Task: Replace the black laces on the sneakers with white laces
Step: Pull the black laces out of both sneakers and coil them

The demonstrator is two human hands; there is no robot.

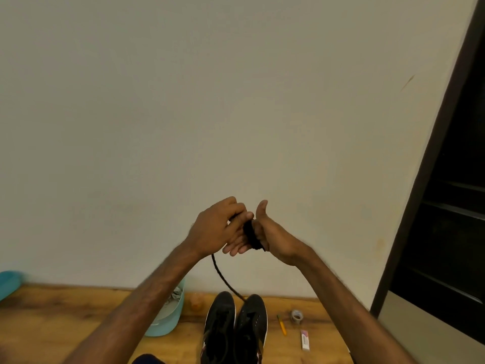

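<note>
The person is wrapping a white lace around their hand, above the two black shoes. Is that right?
No, the lace is black, not white, as the head view shows. The person is wrapping it around their right hand, above the two black shoes.

Bg is mostly a plain off-white painted wall [236, 101], matte, filling the top and centre of the view. Faint brownish diagonal streak [407, 82] on it upper R, plus a pale yellowish smudge [379, 244] lower down, nr the R side. Along the btm runs a warm brown wooden tabletop [52, 324] w/ visible grain, its back edge against the wall. R side: tall dark brown frame [442, 122], slanting in the wide-angle view, w/ near-black shelves [456, 208] inside it; a flat grey panel [409, 327] sits below those. Light is dim, warm and fairly even across the wall; shelf interior is too dark to make out.
</note>
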